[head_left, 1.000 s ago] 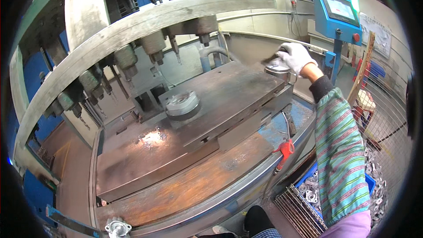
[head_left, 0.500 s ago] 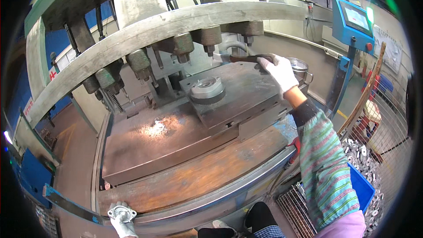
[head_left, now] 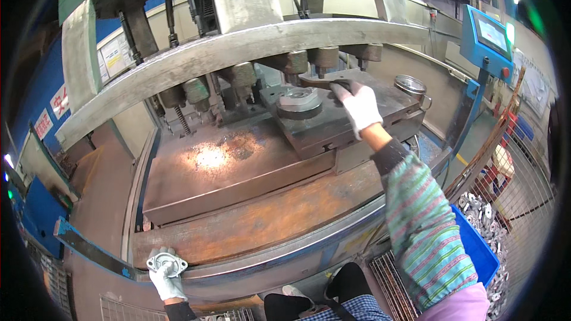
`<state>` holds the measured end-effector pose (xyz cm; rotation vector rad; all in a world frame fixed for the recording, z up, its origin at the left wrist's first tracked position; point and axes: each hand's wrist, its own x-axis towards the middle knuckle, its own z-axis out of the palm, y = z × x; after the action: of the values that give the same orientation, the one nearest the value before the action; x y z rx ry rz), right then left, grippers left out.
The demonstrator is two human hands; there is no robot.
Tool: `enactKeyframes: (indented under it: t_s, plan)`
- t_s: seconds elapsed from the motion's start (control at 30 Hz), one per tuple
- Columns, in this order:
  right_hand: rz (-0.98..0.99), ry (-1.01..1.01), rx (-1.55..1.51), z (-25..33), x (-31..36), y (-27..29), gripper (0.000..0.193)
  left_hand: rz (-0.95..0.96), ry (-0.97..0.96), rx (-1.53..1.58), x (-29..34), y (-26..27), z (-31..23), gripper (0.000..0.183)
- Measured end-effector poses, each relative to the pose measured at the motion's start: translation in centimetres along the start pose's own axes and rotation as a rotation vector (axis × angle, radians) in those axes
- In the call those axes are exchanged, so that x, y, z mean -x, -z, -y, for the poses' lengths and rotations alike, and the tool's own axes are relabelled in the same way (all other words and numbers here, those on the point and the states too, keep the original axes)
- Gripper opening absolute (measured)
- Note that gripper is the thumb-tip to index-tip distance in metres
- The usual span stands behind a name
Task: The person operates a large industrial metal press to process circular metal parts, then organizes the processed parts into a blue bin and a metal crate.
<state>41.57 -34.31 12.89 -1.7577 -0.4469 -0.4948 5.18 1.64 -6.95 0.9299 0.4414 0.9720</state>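
My left hand (head_left: 168, 284), in a white glove, is closed around a silver metal flange casting (head_left: 167, 264) with a round recess and bolt-hole ears. It is at the front left edge of the machine bed. My right hand (head_left: 360, 107), gloved too, is wrapped round a slim brown-handled brush (head_left: 318, 84) above the dark fixture plate (head_left: 357, 120). The brush's far end points left, behind a round metal fixture (head_left: 299, 101) on that plate; its tip is hard to make out.
Several drill spindles (head_left: 242, 77) hang from a crossbeam (head_left: 250, 38) over the bed. A metal pot (head_left: 410, 85) stands right of the plate. A blue control panel (head_left: 488, 38) is at the right. Castings (head_left: 479, 214) lie in a heap beside a blue bin (head_left: 476, 246).
My right hand has drawn the brush nearer and tilted it over the plate by the round fixture. My left hand still holds the casting at the bed's edge. The view has shifted.
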Motion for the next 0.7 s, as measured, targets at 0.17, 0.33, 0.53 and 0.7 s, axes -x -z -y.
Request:
enactKeyframes:
  t_s: [0.17,0.33,0.53,0.7]
  plan:
    - [-0.014,0.159,0.092,0.4,3.4,0.3,0.029,0.032,0.001,0.032,0.2,-0.1,0.0,0.068]
    - [-0.071,0.179,0.251,0.3,3.0,-5.8,0.031,0.040,-0.017,0.058,0.4,-0.5,-0.1,0.066]
    - [0.094,-0.038,0.013,0.9,5.9,-6.2,0.030,0.029,0.001,0.058,0.4,-0.4,-0.2,0.066]
    - [0.034,0.310,0.135,1.4,9.0,-5.9,0.024,0.021,0.003,0.055,0.3,-0.4,0.0,0.066]
